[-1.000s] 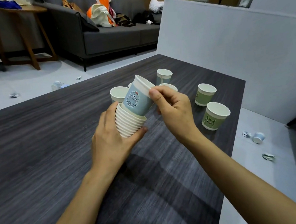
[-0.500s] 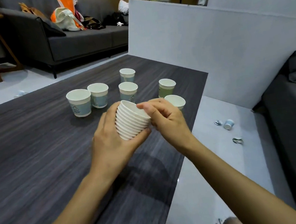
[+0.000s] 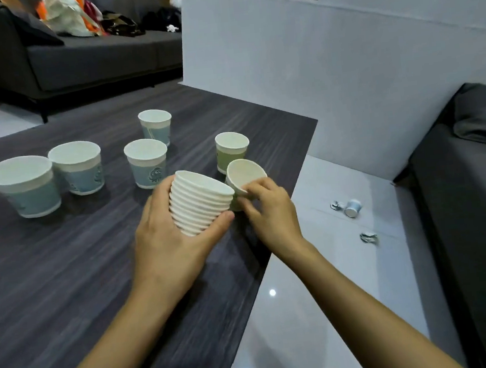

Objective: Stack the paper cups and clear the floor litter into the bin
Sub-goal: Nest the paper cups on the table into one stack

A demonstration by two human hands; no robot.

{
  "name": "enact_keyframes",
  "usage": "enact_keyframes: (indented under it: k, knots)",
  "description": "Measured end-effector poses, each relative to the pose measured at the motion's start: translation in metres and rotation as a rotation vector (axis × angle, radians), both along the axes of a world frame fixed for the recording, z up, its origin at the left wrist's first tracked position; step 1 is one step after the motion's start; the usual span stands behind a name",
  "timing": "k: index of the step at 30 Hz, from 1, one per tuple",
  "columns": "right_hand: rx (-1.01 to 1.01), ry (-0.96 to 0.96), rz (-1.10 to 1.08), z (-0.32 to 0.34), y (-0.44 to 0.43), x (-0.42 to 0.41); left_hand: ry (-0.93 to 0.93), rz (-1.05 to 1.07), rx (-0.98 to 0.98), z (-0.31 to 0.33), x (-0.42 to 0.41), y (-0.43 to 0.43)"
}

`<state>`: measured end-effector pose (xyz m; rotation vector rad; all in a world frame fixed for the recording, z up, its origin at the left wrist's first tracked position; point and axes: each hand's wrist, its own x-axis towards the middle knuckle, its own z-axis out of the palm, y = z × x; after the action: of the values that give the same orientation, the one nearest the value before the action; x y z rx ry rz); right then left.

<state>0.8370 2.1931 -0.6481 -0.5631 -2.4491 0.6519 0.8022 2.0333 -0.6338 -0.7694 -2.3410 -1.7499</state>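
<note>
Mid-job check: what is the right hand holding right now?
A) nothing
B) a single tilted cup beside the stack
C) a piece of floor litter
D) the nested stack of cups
B: the right hand grips a single tilted cup at the table's edge, right beside the stack, which the left hand holds.

No readable text anywhere; the blue cup [image 3: 147, 164] bears only a cartoon octopus.
</note>
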Motion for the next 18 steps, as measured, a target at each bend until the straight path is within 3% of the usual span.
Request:
enact_keyframes:
  k: [2, 6, 10, 15, 18]
  knots:
    - [-0.027, 0.111, 0.002, 0.008, 0.01, -0.001, 0.012, 0.02, -0.008, -0.003, -0.002, 0.009]
    - [-0.325, 0.278, 0.099, 0.036, 0.009, 0.001, -0.048, 0.093, 0.021, -0.006, -0.008, 0.006]
    - [-0.391, 0.358, 0.213, 0.059, -0.007, 0.002, -0.013, 0.043, -0.021, -0.004, -0.007, 0.009]
    - [-0.392, 0.211, 0.427, 0.054, -0.019, -0.011, -0.066, 0.042, -0.027, -0.002, -0.012, 0.005]
    - [-0.293, 0.132, 0.565, 0.048, -0.024, -0.014, -0.115, 0.042, 0.001, 0.0, -0.015, 0.003]
